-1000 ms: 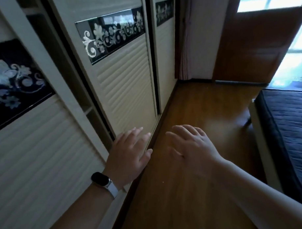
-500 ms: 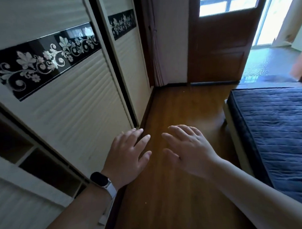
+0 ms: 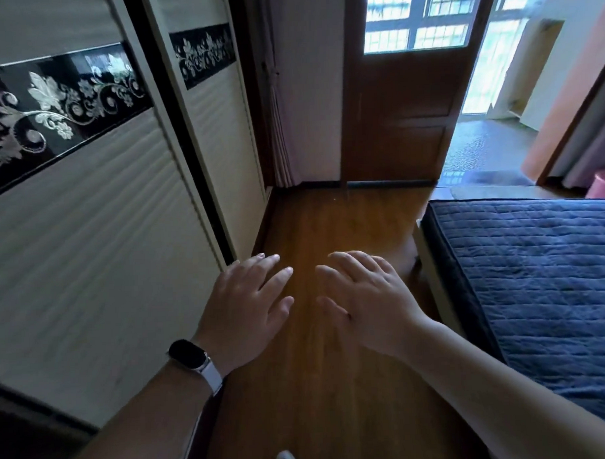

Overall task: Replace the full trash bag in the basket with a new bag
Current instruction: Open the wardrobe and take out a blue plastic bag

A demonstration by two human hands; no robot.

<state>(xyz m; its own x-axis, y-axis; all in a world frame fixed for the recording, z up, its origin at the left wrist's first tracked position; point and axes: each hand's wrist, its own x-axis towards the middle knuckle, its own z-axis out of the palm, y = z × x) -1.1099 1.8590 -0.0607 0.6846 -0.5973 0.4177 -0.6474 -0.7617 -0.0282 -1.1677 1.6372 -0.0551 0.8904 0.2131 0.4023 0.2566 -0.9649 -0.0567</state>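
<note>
My left hand (image 3: 247, 306) and my right hand (image 3: 368, 299) are stretched out side by side, palms down, over the wooden floor (image 3: 334, 382). Their fingers are spread and neither holds anything. A dark watch (image 3: 190, 357) sits on my left wrist. A pink round object (image 3: 604, 184), partly cut off by the frame's right edge, stands on the floor beyond the bed; I cannot tell whether it is the basket. No trash bag is in view.
A cream sliding wardrobe (image 3: 99, 236) with black floral bands runs along the left. A bed with a blue quilted cover (image 3: 536, 283) fills the right. Between them a floor corridor leads to a brown door (image 3: 400, 116) and an open doorway (image 3: 486, 144).
The view has swung to the right: the wardrobe's open shelf has slid out of sight and more of the bed and doorway shows. Both hands keep the same spread pose.
</note>
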